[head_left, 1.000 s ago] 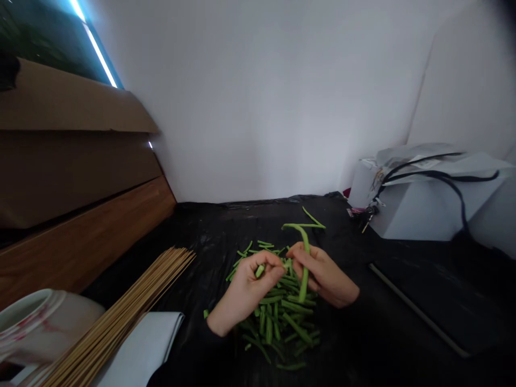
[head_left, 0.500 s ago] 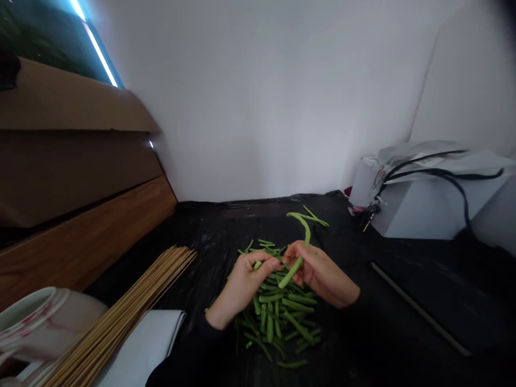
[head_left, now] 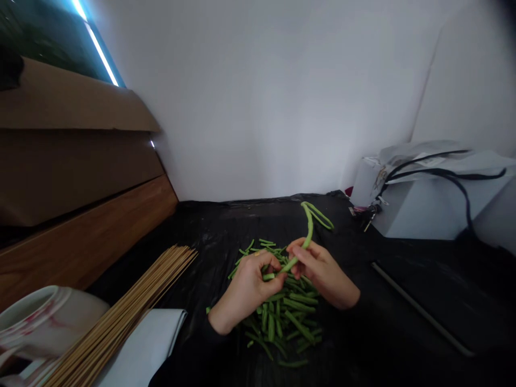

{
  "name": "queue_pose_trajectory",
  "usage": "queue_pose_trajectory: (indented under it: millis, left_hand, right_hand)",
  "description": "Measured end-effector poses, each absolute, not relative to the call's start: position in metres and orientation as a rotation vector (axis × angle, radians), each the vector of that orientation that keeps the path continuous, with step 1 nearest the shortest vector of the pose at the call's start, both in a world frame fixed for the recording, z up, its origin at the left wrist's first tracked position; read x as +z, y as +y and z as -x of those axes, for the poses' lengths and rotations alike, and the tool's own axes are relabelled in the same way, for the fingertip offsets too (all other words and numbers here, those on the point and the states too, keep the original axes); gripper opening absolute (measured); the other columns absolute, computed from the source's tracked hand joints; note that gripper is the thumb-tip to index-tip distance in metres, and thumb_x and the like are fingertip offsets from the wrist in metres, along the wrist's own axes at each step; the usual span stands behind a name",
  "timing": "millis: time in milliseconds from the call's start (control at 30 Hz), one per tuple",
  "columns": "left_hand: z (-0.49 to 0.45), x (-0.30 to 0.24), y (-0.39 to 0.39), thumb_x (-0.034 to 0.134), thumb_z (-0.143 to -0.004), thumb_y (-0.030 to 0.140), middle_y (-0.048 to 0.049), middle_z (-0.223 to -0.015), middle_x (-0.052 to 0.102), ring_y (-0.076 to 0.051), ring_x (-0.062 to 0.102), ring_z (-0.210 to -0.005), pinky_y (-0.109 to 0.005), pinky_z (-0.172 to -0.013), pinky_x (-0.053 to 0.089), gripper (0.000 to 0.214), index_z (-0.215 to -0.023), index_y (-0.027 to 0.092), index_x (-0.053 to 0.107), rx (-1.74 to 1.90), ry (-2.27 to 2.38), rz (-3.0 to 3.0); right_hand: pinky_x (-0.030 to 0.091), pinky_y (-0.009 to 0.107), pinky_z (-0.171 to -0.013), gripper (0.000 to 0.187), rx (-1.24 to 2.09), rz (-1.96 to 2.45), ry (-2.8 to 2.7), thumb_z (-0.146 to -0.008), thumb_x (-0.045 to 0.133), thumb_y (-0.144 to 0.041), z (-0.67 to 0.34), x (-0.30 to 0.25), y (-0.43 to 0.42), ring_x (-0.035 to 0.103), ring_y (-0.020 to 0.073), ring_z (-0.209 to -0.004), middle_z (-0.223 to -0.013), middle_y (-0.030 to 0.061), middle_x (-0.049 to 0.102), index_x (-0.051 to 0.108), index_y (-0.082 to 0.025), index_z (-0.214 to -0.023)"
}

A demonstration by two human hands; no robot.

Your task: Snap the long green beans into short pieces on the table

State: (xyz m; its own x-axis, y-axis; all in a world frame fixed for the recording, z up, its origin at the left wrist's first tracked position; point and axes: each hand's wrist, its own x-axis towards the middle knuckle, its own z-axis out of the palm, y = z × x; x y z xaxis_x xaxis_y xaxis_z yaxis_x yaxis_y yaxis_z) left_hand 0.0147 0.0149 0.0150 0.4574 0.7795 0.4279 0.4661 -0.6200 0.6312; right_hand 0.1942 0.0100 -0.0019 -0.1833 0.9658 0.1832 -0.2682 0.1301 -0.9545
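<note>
A long green bean (head_left: 309, 230) runs through both hands above the pile, its far part bent over in a loop. My right hand (head_left: 322, 267) pinches it between thumb and fingers partway along. My left hand (head_left: 250, 287) is closed around its near end, where a short stub shows between thumb and forefinger; whether that stub is joined to the rest cannot be made out. Beneath both hands lies a heap of short cut bean pieces (head_left: 300, 309), partly hidden by the left hand and wrist.
Black plastic sheeting (head_left: 209, 220) covers the table. Left lie a bundle of thin wooden sticks (head_left: 133, 306), a folded white sheet (head_left: 143, 344) and a white mug (head_left: 76, 320). A white bag (head_left: 435, 207) with black straps stands back right, beyond a dark flat object with a grey edge (head_left: 421, 309).
My left hand has moved right and closed on the bean's near end. The bean has shifted slightly up and right in my right hand.
</note>
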Motion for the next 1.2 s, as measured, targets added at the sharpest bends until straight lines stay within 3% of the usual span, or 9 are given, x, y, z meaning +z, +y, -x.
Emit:
queue_pose_trajectory:
  millis: [200,367,600,933,1067,1200]
  left_hand:
    - [-0.009,0.023,0.019,0.065,-0.082,0.027,-0.0001,-0.075,0.065,-0.014,0.058,-0.071,-0.024,-0.067,0.041,0.011,-0.080,0.017,0.067,0.818,0.989,-2.272]
    - [-0.007,0.036,0.027,0.065,-0.083,0.024,-0.0014,-0.086,0.070,-0.016,0.062,-0.081,-0.025,-0.075,0.043,0.009,-0.085,0.019,0.072,0.714,0.912,-2.263]
    - [-0.009,0.028,0.049,0.068,-0.078,0.025,-0.0026,-0.077,0.066,-0.016,0.059,-0.072,-0.026,-0.068,0.042,0.009,-0.077,0.016,0.068,1.009,1.047,-2.155]
    - [-0.005,0.025,0.041,0.068,-0.080,0.025,-0.0003,-0.072,0.059,-0.014,0.054,-0.070,-0.024,-0.067,0.039,0.010,-0.076,0.016,0.069,1.150,0.985,-2.069]
    - [-0.006,0.020,0.040,0.072,-0.077,0.029,0.0002,-0.073,0.056,-0.012,0.052,-0.069,-0.023,-0.065,0.039,0.015,-0.076,0.014,0.067,1.197,0.930,-1.781]
    - [-0.011,0.013,0.040,0.076,-0.073,0.034,0.0036,-0.065,0.055,-0.008,0.046,-0.056,-0.020,-0.055,0.037,0.024,-0.083,0.015,0.065,1.214,0.789,-1.338]
  right_hand:
    - [0.046,0.026,-0.058,0.021,1.259,0.859,-1.337,-0.083,0.066,-0.037,-0.201,-0.003,0.013,0.058,0.0121,-0.059,-0.069,-0.0014,0.062,0.060,-0.018,-0.089]
    - [0.047,0.028,-0.060,0.019,1.231,0.911,-1.459,-0.083,0.065,-0.035,-0.198,0.015,0.015,0.059,0.0133,-0.059,-0.066,-0.0007,0.063,0.060,-0.017,-0.088]
    - [0.043,0.027,-0.057,0.021,1.230,0.799,-1.103,-0.074,0.075,-0.032,-0.191,0.009,0.034,0.058,0.0131,-0.063,-0.069,-0.0013,0.063,0.060,-0.019,-0.082]
    - [0.040,0.024,-0.059,0.015,1.540,0.573,-0.846,-0.073,0.077,-0.027,-0.197,-0.003,0.023,0.054,0.0107,-0.064,-0.069,-0.0007,0.064,0.069,-0.020,-0.083]
    - [0.040,0.024,-0.060,0.014,1.564,0.565,-0.794,-0.072,0.077,-0.025,-0.194,0.003,0.019,0.055,0.0105,-0.064,-0.071,-0.0003,0.066,0.068,-0.020,-0.081]
    - [0.040,0.024,-0.060,0.017,1.562,0.591,-0.810,-0.070,0.079,-0.026,-0.187,0.000,0.015,0.056,0.0108,-0.066,-0.074,0.0002,0.067,0.068,-0.020,-0.081]
